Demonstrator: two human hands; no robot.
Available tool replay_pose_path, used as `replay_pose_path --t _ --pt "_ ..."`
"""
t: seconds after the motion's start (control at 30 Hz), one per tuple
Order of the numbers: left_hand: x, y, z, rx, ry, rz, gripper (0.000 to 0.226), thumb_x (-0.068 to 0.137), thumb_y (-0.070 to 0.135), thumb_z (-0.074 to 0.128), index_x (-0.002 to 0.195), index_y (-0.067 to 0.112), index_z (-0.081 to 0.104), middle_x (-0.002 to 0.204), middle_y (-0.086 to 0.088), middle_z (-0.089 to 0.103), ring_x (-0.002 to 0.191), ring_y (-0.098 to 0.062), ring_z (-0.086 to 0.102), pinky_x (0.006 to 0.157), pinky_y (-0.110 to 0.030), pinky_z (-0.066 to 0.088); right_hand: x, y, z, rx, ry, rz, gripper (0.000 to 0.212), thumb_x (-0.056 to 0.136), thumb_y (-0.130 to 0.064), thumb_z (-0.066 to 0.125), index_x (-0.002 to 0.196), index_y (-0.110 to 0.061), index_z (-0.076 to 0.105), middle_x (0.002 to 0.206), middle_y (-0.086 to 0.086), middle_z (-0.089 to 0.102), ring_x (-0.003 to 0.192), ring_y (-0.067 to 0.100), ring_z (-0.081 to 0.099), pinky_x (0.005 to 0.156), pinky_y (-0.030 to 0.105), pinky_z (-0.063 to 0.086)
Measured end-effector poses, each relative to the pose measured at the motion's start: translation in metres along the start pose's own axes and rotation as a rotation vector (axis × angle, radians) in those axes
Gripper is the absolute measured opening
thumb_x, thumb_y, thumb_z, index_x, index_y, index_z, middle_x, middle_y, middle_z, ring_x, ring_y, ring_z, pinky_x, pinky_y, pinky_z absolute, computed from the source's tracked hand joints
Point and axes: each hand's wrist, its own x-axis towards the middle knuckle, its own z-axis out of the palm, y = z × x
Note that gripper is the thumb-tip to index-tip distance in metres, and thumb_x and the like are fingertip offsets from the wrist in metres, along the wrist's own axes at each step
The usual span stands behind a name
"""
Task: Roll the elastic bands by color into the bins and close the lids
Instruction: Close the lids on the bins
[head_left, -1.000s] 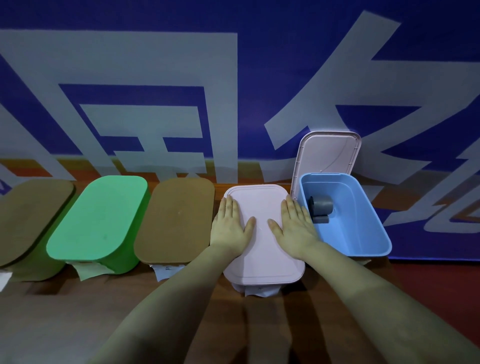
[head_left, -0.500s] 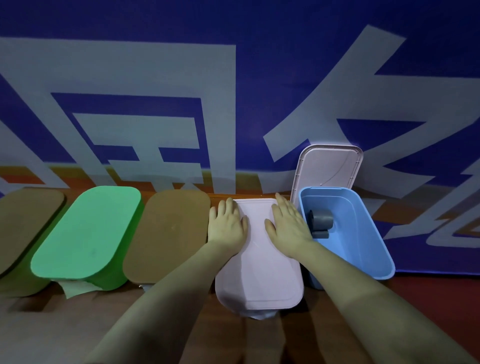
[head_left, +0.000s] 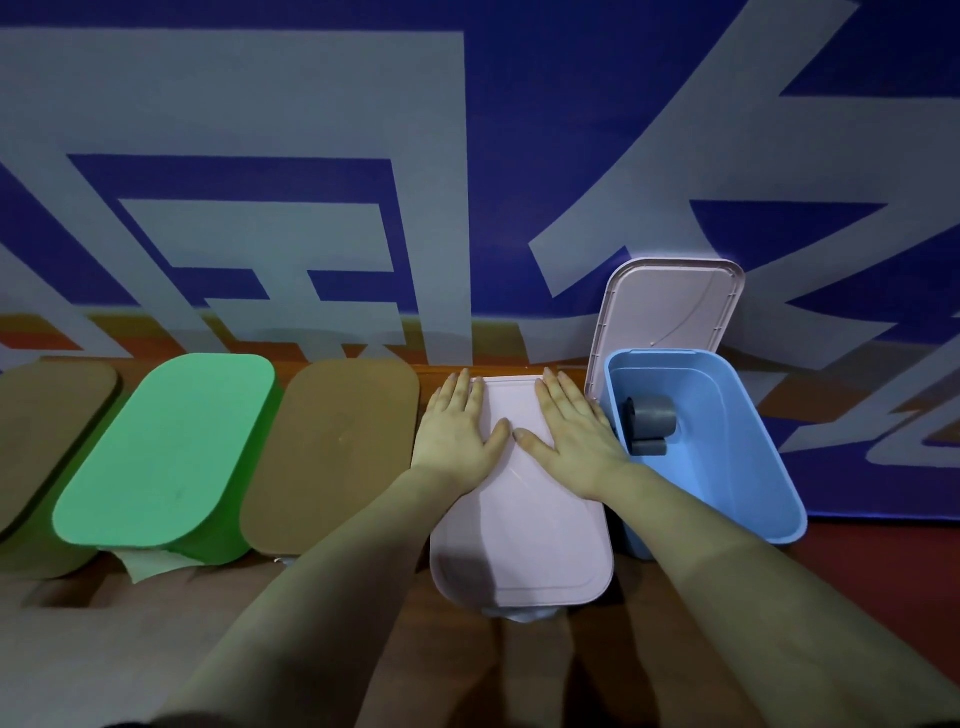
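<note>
Flatly, hands (head_left: 514, 441) on smooth rounded-rectangular lid (head_left: 524, 540)

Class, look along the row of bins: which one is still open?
The blue bin at the far right: its pale lid stands upright behind it and grey rolls show inside. The other bins all have lids lying flat on top.

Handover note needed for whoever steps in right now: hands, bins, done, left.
Left hand: open, flat on the far end of the pale pink lid, holding nothing.
Right hand: open, flat on the same lid, holding nothing.
Bins: one row along the wall. Green lid and both brown lids are down. Blue bin, far right, is open; its lid leans up against the wall.
Done: grey rolled bands lie inside the blue bin.
Left: finish seating the pink lid, then close the blue bin.
</note>
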Motion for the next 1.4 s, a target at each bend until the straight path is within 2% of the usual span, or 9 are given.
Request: replay_pose_path --t 0.17,0.27,0.43,0.57,0.73,0.8,1.03,1.3,1.4 --pt "0.001 0.0 -0.001 -0.006 -0.004 -0.003 0.072 0.096 0.056 0.02 0.153 0.015 0.005 0.161 -0.004 0.0 0.149 -0.02 -0.004 0.122 -0.035 0.001 0.002 0.002 -0.002 0.059 -0.03 0.008 0.076 0.095 -0.062 0.022 0.152 -0.022 -0.009 0.159 -0.009 -0.018 0.145 0.009 -0.02 0.12 0.048 0.007" --pt "-0.001 0.001 -0.003 -0.016 -0.014 -0.009 0.072 0.096 0.057 0.018 0.153 0.015 0.004 0.161 -0.003 -0.001 0.149 -0.02 -0.006 0.122 -0.035 0.001 0.0 0.001 -0.003 0.101 -0.042 0.009 0.076 0.095 -0.062 0.024 0.152 -0.023 -0.009 0.158 -0.01 -0.019 0.144 0.008 -0.021 0.12 0.047 0.007" --pt "-0.003 -0.001 -0.011 -0.067 -0.043 0.0 0.066 0.1 0.049 0.02 0.153 0.015 0.004 0.161 -0.004 -0.002 0.148 -0.019 -0.006 0.121 -0.033 -0.002 -0.003 -0.003 -0.009 0.077 -0.037 0.008 0.071 0.097 -0.06 0.022 0.152 -0.026 -0.006 0.159 -0.009 -0.017 0.144 0.007 -0.021 0.119 0.038 -0.009" --pt "-0.002 0.0 -0.019 -0.073 -0.063 0.008 0.065 0.1 0.045 0.026 0.153 0.012 0.009 0.161 -0.007 0.003 0.149 -0.023 -0.001 0.119 -0.033 -0.002 -0.004 -0.008 -0.015 -0.05 -0.043 0.047 0.069 0.096 -0.06 0.021 0.152 -0.027 -0.004 0.16 -0.009 -0.015 0.145 0.009 -0.019 0.113 0.042 -0.02" --pt "0.009 -0.001 -0.035 -0.052 -0.076 0.026 0.066 0.094 0.048 0.041 0.148 0.014 0.025 0.156 -0.008 0.023 0.145 -0.029 0.016 0.12 -0.039 0.008 -0.003 -0.013 -0.023 -0.024 -0.038 0.104 0.07 0.095 -0.059 0.031 0.153 -0.028 0.007 0.161 -0.008 -0.007 0.147 0.013 -0.011 0.115 0.048 -0.015" --pt "0.012 0.0 -0.042 -0.02 -0.078 0.037 0.065 0.091 0.047 0.046 0.145 0.014 0.031 0.155 -0.009 0.024 0.145 -0.03 0.017 0.121 -0.041 0.01 -0.004 -0.014 -0.027 -0.017 -0.026 0.106 0.069 0.095 -0.056 0.035 0.153 -0.027 0.01 0.161 -0.007 -0.008 0.148 0.013 -0.01 0.116 0.048 -0.013" --pt "0.015 0.02 -0.057 0.015 -0.131 0.035 0.063 0.092 0.037 0.053 0.146 0.015 0.029 0.157 -0.008 0.019 0.146 -0.031 0.014 0.12 -0.042 0.012 -0.016 0.003 -0.05 0.039 -0.017 0.149 0.067 0.095 -0.051 0.039 0.152 -0.026 0.014 0.161 -0.006 -0.007 0.148 0.014 -0.007 0.117 0.049 -0.009" --pt "0.028 0.086 -0.071 -0.14 -0.105 -0.059 0.053 0.088 0.03 0.059 0.135 0.013 0.042 0.141 -0.01 0.042 0.13 -0.03 0.04 0.109 -0.041 0.034 -0.046 0.064 -0.09 0.112 0.01 0.194 0.066 0.097 -0.049 0.039 0.153 -0.025 0.013 0.161 -0.006 -0.008 0.148 0.013 -0.006 0.118 0.048 -0.008" --pt "0.038 0.114 -0.074 -0.199 -0.088 -0.079 0.054 0.086 0.027 0.059 0.136 0.012 0.043 0.139 -0.011 0.044 0.128 -0.03 0.041 0.107 -0.041 0.036 -0.049 0.096 -0.103 0.176 0.044 0.252 0.064 0.098 -0.048 0.038 0.152 -0.023 0.015 0.161 -0.001 -0.005 0.148 0.015 -0.002 0.119 0.046 -0.004"
